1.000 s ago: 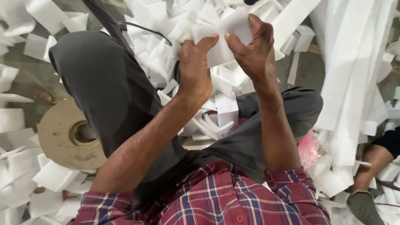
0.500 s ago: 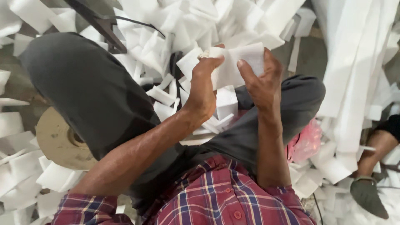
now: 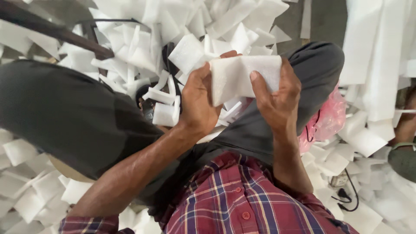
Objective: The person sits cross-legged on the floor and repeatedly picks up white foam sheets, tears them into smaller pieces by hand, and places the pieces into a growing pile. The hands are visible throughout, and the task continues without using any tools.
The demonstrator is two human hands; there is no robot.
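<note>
Both hands, left and right, have fingers clamped on one foam sheet; scraps just below.

Head view, looking down at a seated person's lap. Left hand and right hand both grip one white foam sheet piece, held above the knees; right thumb lies across its face, left fingers wrap its left edge. A second white foam piece sits just behind the left hand; contact cannot be judged. Dark grey trousers fill left and centre; red plaid shirt at bottom. Heap of white foam offcuts covers the floor around. Pink plastic bag beside the right knee. Another person's arm at the right edge.
</note>
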